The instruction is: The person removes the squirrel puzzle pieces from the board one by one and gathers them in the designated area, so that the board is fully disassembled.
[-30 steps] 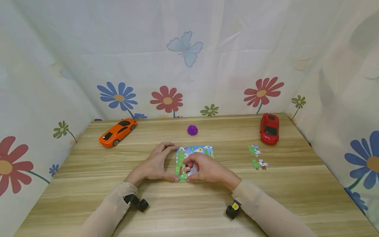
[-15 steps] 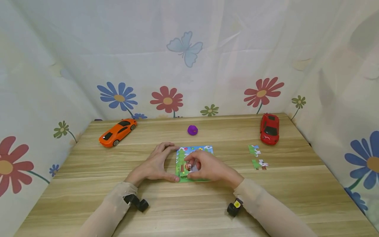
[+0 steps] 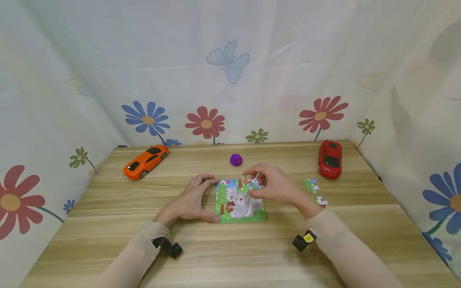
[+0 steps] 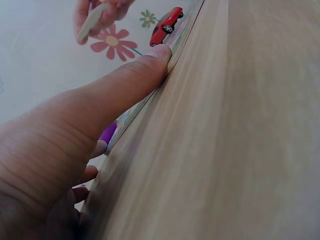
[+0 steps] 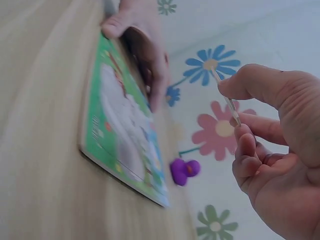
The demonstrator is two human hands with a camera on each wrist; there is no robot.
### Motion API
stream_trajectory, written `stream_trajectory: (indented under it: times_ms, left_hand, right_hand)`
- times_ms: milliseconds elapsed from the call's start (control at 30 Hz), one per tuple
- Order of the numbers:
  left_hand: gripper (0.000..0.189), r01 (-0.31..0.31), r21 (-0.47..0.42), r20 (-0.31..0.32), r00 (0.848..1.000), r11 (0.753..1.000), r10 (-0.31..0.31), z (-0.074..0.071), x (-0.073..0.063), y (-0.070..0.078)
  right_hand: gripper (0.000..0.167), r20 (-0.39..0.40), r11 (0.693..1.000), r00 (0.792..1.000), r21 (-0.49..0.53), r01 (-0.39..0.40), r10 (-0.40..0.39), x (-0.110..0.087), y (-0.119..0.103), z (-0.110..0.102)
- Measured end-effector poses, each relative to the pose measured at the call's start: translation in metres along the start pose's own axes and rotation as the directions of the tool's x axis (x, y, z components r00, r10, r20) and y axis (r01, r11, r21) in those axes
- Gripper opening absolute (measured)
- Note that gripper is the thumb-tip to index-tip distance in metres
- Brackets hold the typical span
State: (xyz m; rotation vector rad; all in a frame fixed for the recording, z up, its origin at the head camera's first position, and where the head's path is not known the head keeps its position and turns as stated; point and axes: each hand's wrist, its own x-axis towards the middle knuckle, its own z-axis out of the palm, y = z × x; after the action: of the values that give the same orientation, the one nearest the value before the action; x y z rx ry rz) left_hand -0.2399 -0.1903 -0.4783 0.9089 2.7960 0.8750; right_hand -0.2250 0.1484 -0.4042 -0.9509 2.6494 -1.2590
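A square jigsaw board [image 3: 242, 219] with a grey squirrel picture lies flat on the wooden table. My left hand [image 3: 191, 200] spans its left side, thumb at the near corner and fingers at the far corner; in the left wrist view the thumb [image 4: 125, 82] presses the edge. Above the board's far right part, my right hand [image 3: 275, 185] pinches a jigsaw piece [image 3: 247, 181] between thumb and fingertips. The right wrist view shows this piece [image 5: 231, 106] edge-on, raised off the board. The right fingers cover part of the picture behind.
Two loose jigsaw pieces lie to the right, a green-and-white one [image 3: 311, 185] and another [image 3: 322, 201] partly behind my right wrist. An orange toy car [image 3: 147, 162] stands back left, a red toy car [image 3: 330, 159] back right. A small purple toy [image 3: 236, 160] sits behind the board.
My right hand has lifted the pinched piece from the board's near left part and carried it toward the far right, uncovering the squirrel. The left hand stays at the board's left side.
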Motion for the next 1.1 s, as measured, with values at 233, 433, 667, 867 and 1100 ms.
stream_trajectory:
  times_ms: [233, 433, 667, 867, 1100]
  left_hand:
    - [0.127, 0.004, 0.002, 0.007, 1.000, 1.000, -0.004, 0.000, 0.001, 0.001]
    - [0.126, 0.003, -0.003, 0.007, 1.000, 1.000, -0.003, 0.001, 0.001, 0.000]
    - [0.129, 0.021, 0.005, 0.020, 1.000, 1.000, -0.021, 0.002, 0.002, -0.002]
    - [0.128, 0.015, 0.001, 0.018, 1.000, 1.000, -0.015, 0.002, 0.000, -0.001]
    - [0.126, 0.013, -0.009, 0.006, 1.000, 1.000, -0.013, 0.000, -0.001, 0.000]
  right_hand:
    - [0.052, -0.053, 0.998, 0.998, -0.031, -0.047, 0.045, -0.019, 0.001, -0.046]
    - [0.053, -0.103, 0.994, 0.991, -0.063, -0.087, 0.080, -0.046, 0.008, -0.081]
    - [0.054, -0.163, 0.994, 0.985, -0.085, -0.066, 0.052, -0.080, 0.026, -0.105]
    - [0.056, -0.159, 0.997, 0.986, -0.044, -0.056, 0.048, -0.105, 0.040, -0.115]
    - [0.057, -0.139, 0.996, 0.990, -0.073, -0.048, 0.038, -0.131, 0.048, -0.116]
